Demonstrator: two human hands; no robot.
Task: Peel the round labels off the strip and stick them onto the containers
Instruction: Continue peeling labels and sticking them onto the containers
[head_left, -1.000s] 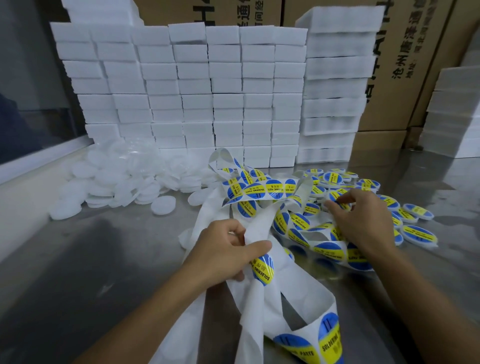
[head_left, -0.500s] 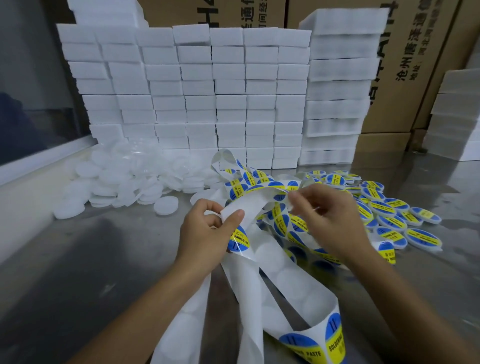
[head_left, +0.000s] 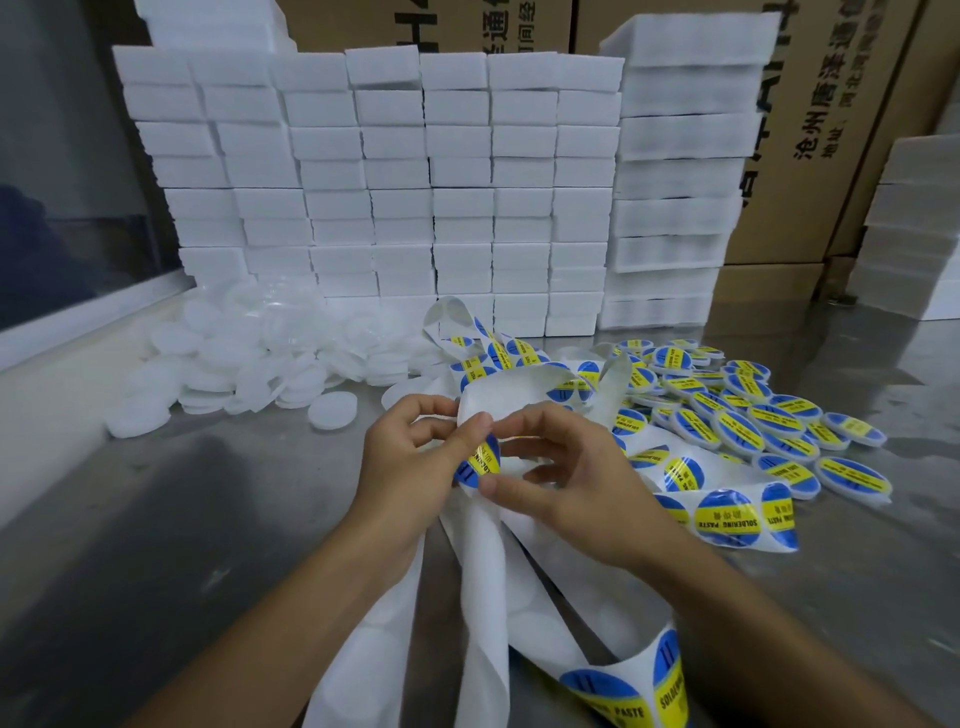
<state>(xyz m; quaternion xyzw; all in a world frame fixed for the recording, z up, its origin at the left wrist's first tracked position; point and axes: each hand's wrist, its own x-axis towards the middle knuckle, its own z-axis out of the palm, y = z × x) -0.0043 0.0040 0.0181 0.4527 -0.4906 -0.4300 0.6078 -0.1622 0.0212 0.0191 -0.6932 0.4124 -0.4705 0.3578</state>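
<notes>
Head view: both hands meet at the middle of the grey desk (head_left: 156, 519). The left hand (head_left: 410, 467) pinches the white backing strip (head_left: 483, 582) between thumb and fingers, just at a round blue-and-yellow label (head_left: 480, 462) (printed "SOLDERING PASTE"). The right hand (head_left: 571, 483) has thumb and forefinger closed on that label's edge. The strip trails toward the near edge. To the right lie labelled containers (head_left: 737, 431); to the far left, a heap of plain white containers (head_left: 249, 364). White foam blocks (head_left: 395, 182) are stacked behind, before cardboard boxes (head_left: 831, 130).
</notes>
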